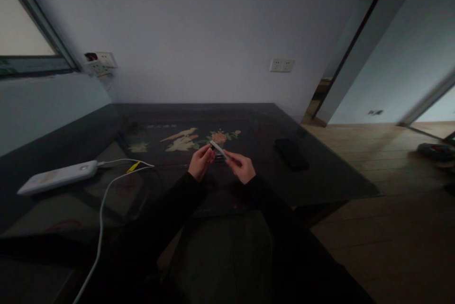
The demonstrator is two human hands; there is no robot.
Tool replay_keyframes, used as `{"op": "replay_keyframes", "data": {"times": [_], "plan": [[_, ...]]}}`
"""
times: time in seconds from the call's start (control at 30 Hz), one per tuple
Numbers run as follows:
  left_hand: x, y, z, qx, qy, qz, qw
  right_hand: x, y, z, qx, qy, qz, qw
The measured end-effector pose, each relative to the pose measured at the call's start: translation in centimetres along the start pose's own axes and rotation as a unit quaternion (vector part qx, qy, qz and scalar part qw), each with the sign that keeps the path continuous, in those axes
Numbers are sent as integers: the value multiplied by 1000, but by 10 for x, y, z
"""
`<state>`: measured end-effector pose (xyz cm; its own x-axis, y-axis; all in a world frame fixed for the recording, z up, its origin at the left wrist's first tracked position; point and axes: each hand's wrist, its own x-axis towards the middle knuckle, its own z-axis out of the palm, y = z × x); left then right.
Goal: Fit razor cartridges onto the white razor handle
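Observation:
Above the near middle of a dark glossy table, my left hand and my right hand come close together. Between them slants a thin white strip, its lower right end pinched by my right fingertips. The fingers of my left hand are closed at the strip's upper left end, where a small dark bit shows at the tips. Its kind is too small and dim to make out.
To the left lies a white power bank-like device with a white cable running over the table's front edge. A black flat object lies to the right. Behind stands a wall with a socket. Inlaid bird and flower pictures decorate the tabletop.

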<state>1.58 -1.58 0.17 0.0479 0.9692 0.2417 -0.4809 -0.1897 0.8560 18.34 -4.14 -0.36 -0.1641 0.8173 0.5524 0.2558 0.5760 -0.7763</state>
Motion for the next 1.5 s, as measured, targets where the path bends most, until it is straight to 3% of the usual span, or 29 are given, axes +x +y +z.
{"op": "replay_keyframes", "data": {"times": [0.3,0.8,1.03,1.23,1.5], "plan": [[1,1,0,-7,-2,5,1000,-1,-8,0,40,-40,18,998],[2,-4,-2,-4,-8,-15,1000,4,6,-1,-45,28,12,999],[0,1,1,-13,-13,-13,1000,0,-7,0,40,-36,34,998],[0,3,2,-19,-8,-7,1000,-2,-1,3,84,-70,29,994],[1,-2,-1,-13,-11,-23,1000,1,6,3,43,-38,48,997]]}}
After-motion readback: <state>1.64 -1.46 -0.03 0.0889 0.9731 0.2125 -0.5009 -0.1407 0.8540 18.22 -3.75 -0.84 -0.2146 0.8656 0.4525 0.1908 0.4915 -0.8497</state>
